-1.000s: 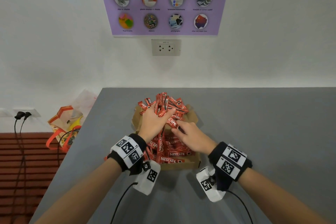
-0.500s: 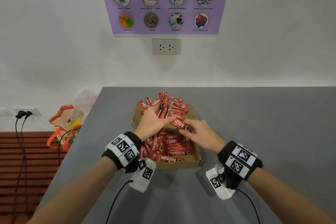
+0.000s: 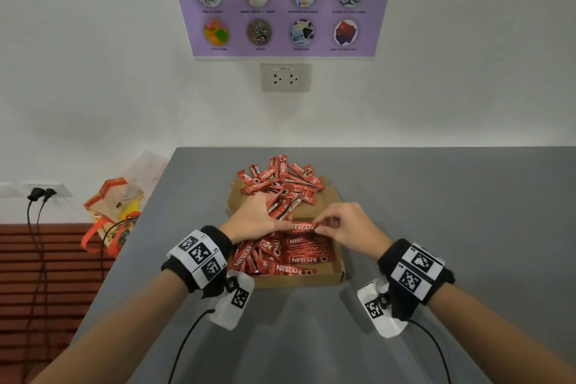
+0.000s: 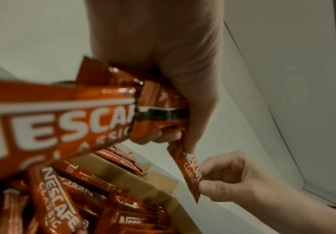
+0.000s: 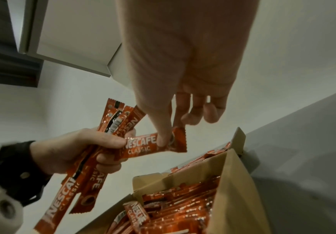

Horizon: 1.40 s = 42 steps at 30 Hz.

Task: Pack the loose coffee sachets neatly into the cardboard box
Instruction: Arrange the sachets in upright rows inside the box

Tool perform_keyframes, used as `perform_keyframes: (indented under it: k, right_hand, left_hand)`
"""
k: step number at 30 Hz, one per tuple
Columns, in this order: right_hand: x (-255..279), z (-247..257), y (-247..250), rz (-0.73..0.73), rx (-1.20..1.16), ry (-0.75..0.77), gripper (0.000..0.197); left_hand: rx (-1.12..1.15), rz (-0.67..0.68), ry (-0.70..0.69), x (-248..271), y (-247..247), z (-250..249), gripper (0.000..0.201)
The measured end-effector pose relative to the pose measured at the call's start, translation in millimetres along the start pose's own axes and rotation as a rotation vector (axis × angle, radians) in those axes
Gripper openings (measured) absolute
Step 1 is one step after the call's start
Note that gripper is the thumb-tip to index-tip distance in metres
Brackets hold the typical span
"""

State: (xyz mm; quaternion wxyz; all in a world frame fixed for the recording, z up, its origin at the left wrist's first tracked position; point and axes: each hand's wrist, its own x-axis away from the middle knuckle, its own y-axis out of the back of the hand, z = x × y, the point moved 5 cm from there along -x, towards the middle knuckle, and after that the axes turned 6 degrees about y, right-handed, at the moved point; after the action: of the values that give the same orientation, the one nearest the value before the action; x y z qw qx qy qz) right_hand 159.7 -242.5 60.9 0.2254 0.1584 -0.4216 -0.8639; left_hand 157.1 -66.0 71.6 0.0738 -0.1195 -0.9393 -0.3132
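Over the open cardboard box on the grey table, the left hand grips a fanned bundle of red sachets, fingers curled round them. At its three o'clock the right hand pinches one end of a single sachet between thumb and forefinger; the other end sits against the left fingers. Below, more sachets lie in rows inside the box. A loose heap rests at the box's twelve o'clock, spilling over its back flap. A patterned bag stands off the table at nine o'clock.
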Motion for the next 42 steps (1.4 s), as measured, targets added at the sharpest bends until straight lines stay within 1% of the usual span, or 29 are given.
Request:
perform_keyframes:
  k: [2,5,7,10,14,19,26,28,31,35,38,42]
  right_hand:
    - [1,-1,-4,0.043,0.003,-0.010,0.019]
    - [4,-2,-14,0.150,0.018,-0.022,0.022]
    - [6,-2,-18,0.207,0.066,-0.022,0.023]
    - [10,-6,-20,0.242,0.113,-0.044,0.021]
    - [14,-10,-24,0.224,0.114,-0.077,0.015]
    - [14,-15,-30,0.229,0.201,-0.095,0.013]
    - [14,-16,-33,0.221,0.249,-0.073,0.009]
    - [14,-15,-35,0.222,0.285,-0.055,0.009]
    - [13,-13,-36,0.219,0.354,-0.022,0.012]
    - [11,-13,-36,0.222,0.396,-0.004,0.021]
    - [11,-16,-36,0.216,0.383,-0.012,0.031]
    - [11,-19,-37,0.198,0.343,-0.020,0.036]
  left_hand:
    - [-0.047,0.037,0.000,0,-3,2,0.016]
    - [-0.173,0.095,-0.024,2,-15,-1,0.022]
    - [-0.212,0.135,-0.026,1,-25,-1,0.019]
    - [-0.245,0.140,-0.013,0,-34,2,0.013]
    - [-0.342,0.154,-0.040,-3,-46,6,0.012]
    - [-0.415,0.181,-0.034,-11,-56,18,0.023]
    - [-0.489,0.176,0.015,-20,-64,30,0.023]
    - [-0.511,0.168,0.008,-21,-66,32,0.022]
    - [-0.539,0.162,0.019,-23,-67,35,0.023]
    - [-0.572,0.161,0.029,-25,-70,38,0.030]
    - [-0.588,0.145,0.036,-27,-71,38,0.034]
    - [-0.585,0.154,0.053,-28,-70,39,0.038]
